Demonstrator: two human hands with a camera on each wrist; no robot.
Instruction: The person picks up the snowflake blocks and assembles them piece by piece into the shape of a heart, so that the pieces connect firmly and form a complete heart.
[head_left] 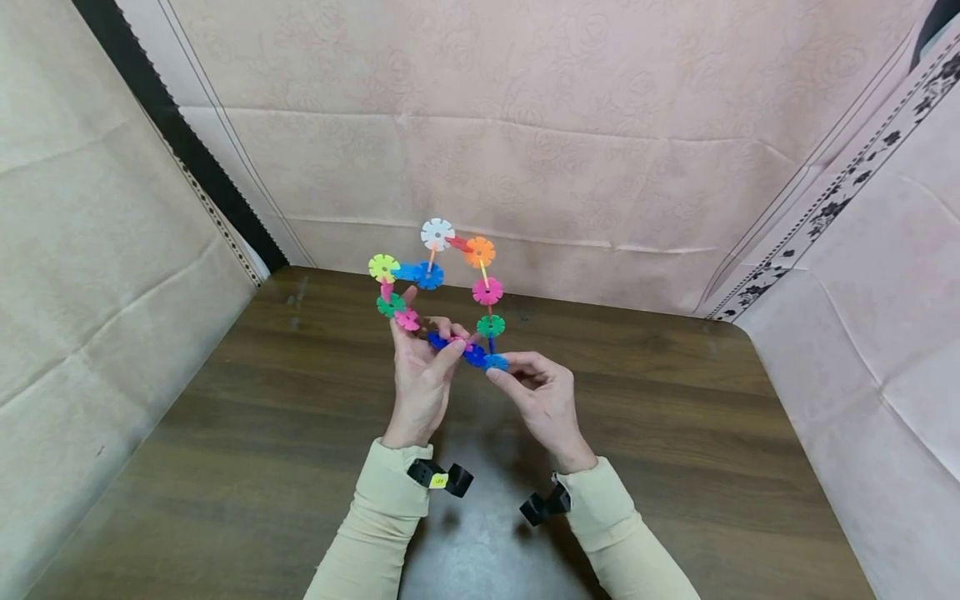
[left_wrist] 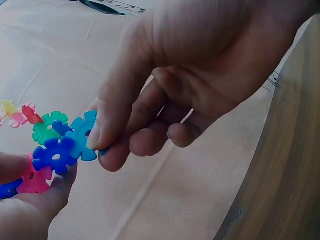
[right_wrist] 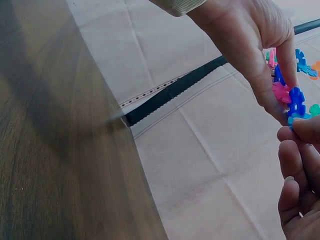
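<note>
A chain of colourful notched plastic discs, slotted edge to edge, is held up over the table in a loop-like shape. My left hand (head_left: 422, 379) pinches its lower part between thumb and fingers, around a pink disc (left_wrist: 35, 179) beside a dark blue disc (left_wrist: 56, 156). My right hand (head_left: 543, 400) pinches a light blue disc (left_wrist: 84, 136) at the chain's lower right corner. From there the chain rises through a green disc (head_left: 491, 326), a pink one and an orange disc (head_left: 480, 252) to a white disc (head_left: 437, 234). On the left a yellow-green disc (head_left: 383, 267) stands above the fingers.
The brown wooden table (head_left: 675, 467) lies beneath both hands. Pale patterned cloth (head_left: 525, 150) hangs behind it and at both sides. A black strip (head_left: 195, 142) runs along the left cloth. Small black cameras (head_left: 441, 478) sit on both wrists.
</note>
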